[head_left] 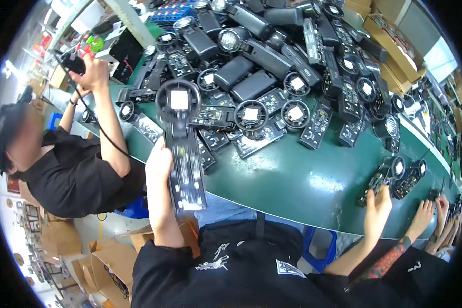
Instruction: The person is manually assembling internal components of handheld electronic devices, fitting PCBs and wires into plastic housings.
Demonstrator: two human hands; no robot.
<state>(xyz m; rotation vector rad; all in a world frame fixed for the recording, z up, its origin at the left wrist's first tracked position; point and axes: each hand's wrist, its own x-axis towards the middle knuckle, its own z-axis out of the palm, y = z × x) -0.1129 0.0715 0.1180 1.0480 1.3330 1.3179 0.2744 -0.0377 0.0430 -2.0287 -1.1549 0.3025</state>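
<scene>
The left hand (159, 165) is wrapped around the left edge of a black ring-headed electronic unit (186, 177), raised in front of the body with its ring, framing a white square, pointing away; the unit is partly blurred. Well to the right, the right hand (379, 206) pinches the near end of a second ring-headed unit (373, 183) low over the green tabletop (272, 182). A third such unit (410, 180) lies just right of that one. Ahead of and between the hands is a heap of black housings (256, 84). Beyond the right hand, past the heap, an open cardboard box (391, 78) holds small pieces too fine to identify. Below and left of the left hand, an open carton (106, 257) contains dark cords.
</scene>
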